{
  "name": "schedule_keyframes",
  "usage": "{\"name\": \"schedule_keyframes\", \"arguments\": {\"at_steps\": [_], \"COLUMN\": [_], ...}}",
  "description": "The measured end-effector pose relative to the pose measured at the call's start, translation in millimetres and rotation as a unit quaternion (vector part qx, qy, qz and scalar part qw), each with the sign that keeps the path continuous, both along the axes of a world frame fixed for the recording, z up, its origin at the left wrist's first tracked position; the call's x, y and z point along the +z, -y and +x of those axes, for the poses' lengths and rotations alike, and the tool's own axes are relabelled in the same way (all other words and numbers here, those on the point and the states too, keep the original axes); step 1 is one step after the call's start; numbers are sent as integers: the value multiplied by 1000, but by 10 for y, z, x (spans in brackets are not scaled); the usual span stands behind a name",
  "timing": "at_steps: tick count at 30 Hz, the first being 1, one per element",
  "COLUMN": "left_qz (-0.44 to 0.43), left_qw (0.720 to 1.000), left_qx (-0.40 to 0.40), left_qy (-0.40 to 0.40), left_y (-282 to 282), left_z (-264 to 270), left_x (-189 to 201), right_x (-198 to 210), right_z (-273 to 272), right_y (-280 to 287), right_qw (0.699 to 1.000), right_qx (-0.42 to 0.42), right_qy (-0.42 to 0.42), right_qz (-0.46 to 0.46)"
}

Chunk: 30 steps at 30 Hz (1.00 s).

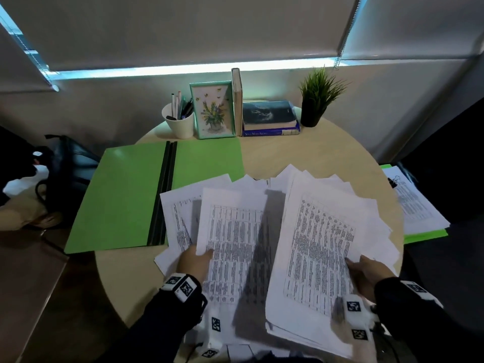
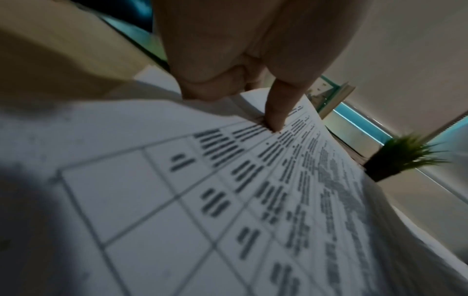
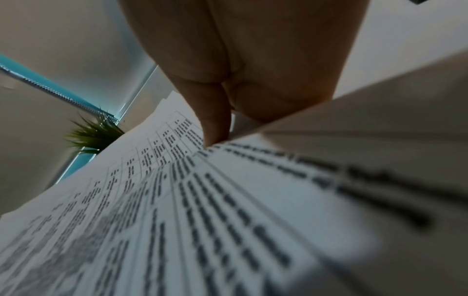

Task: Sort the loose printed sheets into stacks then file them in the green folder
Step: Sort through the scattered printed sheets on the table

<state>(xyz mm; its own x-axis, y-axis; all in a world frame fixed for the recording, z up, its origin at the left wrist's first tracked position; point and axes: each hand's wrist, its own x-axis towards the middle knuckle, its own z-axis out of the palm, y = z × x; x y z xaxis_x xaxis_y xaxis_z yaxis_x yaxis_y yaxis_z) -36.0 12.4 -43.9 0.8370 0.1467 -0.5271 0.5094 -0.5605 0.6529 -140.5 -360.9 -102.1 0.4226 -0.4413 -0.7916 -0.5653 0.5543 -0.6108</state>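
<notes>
The green folder (image 1: 125,195) lies open on the left of the round table, its black spine running front to back. In the head view my left hand (image 1: 195,260) pinches a printed sheet (image 1: 233,242) by its left edge, thumb on top, raised over other loose sheets (image 1: 178,221). My right hand (image 1: 366,271) grips a thick, fanned stack of sheets (image 1: 322,247) by its right edge. The left wrist view has the thumb (image 2: 276,112) pressing the sheet (image 2: 228,200). In the right wrist view the thumb (image 3: 215,124) lies on the stack (image 3: 177,210).
Along the table's back stand a white pen cup (image 1: 179,121), a framed flower picture (image 1: 213,110), an upright book (image 1: 237,100), stacked books (image 1: 269,117) and a potted plant (image 1: 315,98). Another clipped paper pile on a green folder (image 1: 416,205) sits at the right.
</notes>
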Motion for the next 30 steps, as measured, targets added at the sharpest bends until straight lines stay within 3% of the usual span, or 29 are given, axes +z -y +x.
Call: {"name": "schedule_keyframes", "arguments": {"at_steps": [4,9,10,12,14,20,22,25,30], "left_qz": [105,182,191,192,198,203,234,243,204], "left_qw": [994,969,961,950,940,922,904,887,901], "left_qx": [-40,-146,-173,-216,-257,-320,-346,-387,-383], "left_qy": [12,76,101,119,108,75,89,73,23], "left_y": [308,569,608,683,768,920,957,1022,1069], "left_z": [-149,-169,-154,-110,-45,203,251,276,202], "left_x": [21,89,99,86,57,11,22,38,20], "right_x": [101,228,257,330,336,266,299,316,311], "right_z": [27,85,106,97,83,-36,-51,-56,-49], "right_y": [-1,83,112,194,273,311,313,329,327], "right_qw": [1000,986,973,913,889,947,965,970,968], "right_qx": [25,123,163,270,290,244,211,207,216], "right_qy": [-13,-41,-61,-126,-124,-66,-37,-27,-38], "right_qz": [-1,-101,-150,-280,-332,-198,-148,-124,-122]}}
